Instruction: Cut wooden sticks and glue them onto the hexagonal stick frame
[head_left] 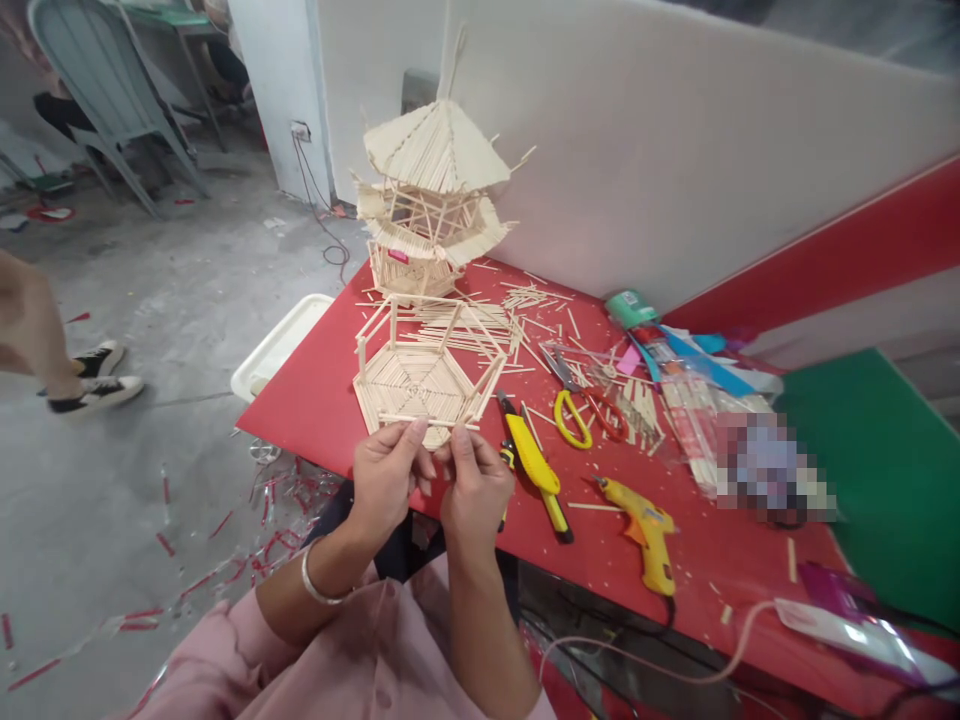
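Note:
Between my two hands a thin wooden stick [429, 421] lies level over the near edge of an octagon-like stick frame [416, 385]. The frame has a floor of bamboo-coloured sticks and short posts joined by rails. My left hand [390, 470], with a bangle on its wrist, pinches the stick's left part. My right hand [476, 485] pinches at its right end. Whether the stick touches the frame I cannot tell. Behind the frame stands a tiered pagoda model [435, 200] made of the same sticks.
On the red table [315, 400] lie loose sticks [465, 328], scissors [574, 418], a yellow cutter [534, 460] and a yellow glue gun [643, 530]. Packaged sticks [686, 420] and a power strip [862, 640] are at the right. A person's leg [34, 325] shows at the left.

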